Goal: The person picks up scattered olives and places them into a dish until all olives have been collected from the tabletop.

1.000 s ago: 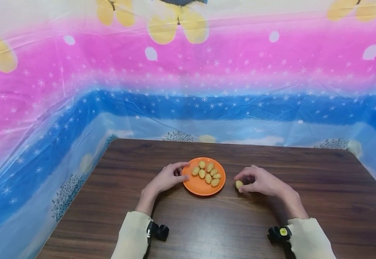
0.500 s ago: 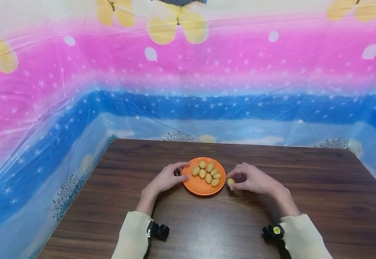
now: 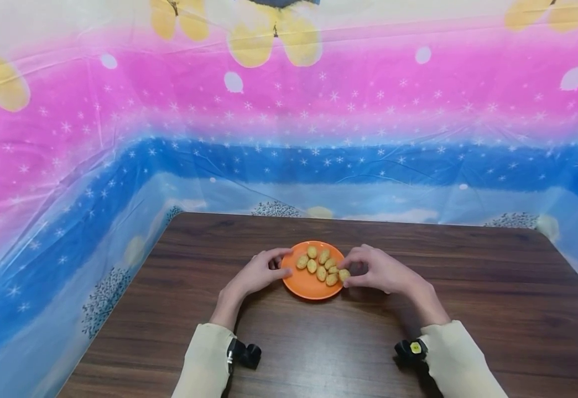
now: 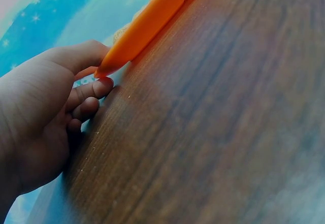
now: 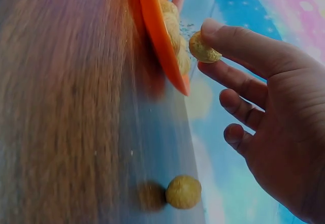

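Between both hands sits a round orange plate (image 3: pixel 306 290) holding several small, oval, yellow-brown nut-like pieces (image 3: pixel 321 273). At its left rim, my left hand (image 3: pixel 256 273) pinches the edge; the left wrist view has the thumb above the rim and a finger below. My right hand (image 3: pixel 385 271) holds one nut-like piece (image 5: pixel 204 49) between thumb and index finger at the plate's right rim. In the right wrist view that piece is raised above the plate, the other fingers loosely bent. Another such piece (image 5: pixel 183 192) lies on the table, mostly hidden under the right hand in the head view.
The plate stands on a dark wood-grain table (image 3: pixel 308 354). Behind and to the left hangs a pink and blue patterned cloth (image 3: pixel 289 121). Black cameras (image 3: pixel 245 354) are strapped at both wrists, over cream sleeves.
My right hand has moved left with the nut-like piece, from beside the plate to over its right rim. The left hand stays at the left rim.
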Demonstrator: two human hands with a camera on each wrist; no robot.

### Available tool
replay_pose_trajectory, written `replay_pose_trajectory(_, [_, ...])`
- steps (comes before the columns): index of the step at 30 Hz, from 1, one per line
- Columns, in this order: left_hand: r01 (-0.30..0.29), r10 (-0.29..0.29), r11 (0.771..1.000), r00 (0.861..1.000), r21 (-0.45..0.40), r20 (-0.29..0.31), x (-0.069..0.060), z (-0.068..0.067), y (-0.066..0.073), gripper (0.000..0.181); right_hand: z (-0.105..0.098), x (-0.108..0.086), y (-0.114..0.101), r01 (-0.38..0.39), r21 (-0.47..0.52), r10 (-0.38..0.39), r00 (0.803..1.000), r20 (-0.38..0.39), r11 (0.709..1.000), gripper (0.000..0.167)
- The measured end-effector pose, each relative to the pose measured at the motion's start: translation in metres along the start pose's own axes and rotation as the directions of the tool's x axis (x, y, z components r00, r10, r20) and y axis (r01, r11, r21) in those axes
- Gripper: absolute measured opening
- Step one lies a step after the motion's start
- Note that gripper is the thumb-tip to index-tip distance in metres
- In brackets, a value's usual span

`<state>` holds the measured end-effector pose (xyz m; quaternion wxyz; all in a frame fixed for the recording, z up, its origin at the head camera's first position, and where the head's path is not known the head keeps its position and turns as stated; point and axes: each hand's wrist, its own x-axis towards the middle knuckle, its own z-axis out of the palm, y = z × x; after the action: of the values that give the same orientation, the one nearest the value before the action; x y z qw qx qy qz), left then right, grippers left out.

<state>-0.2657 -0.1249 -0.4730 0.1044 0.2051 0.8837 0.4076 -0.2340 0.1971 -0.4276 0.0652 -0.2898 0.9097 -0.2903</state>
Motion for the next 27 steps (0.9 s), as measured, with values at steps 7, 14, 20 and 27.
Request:
replay_pose_trajectory(7, [-0.001,0.001,1.0,1.0,-0.002,-0.003,0.0,-0.001,-0.001,0.052,0.003,0.013,-0.007,0.021,-0.006,-0.021,1.0,0.019,1.0,0.031])
replay_pose_trajectory(14, [0.001,-0.001,1.0,1.0,-0.005,0.0,0.001,0.0,-0.001,0.052,0.005,0.024,-0.014,0.036,-0.052,-0.034,0.999,0.033,0.998,0.029])
replay_pose_trajectory(20, [0.001,-0.001,1.0,1.0,0.0,0.001,0.001,0.001,-0.001,0.052,0.008,0.031,-0.019,0.074,-0.035,-0.073,0.997,0.038,0.997,0.028])
replay_pose_trajectory(27, [0.005,-0.005,1.0,1.0,-0.005,0.005,0.001,0.001,-0.001,0.052,0.015,0.041,-0.022,0.079,-0.044,-0.078,0.996,0.034,0.996,0.028])
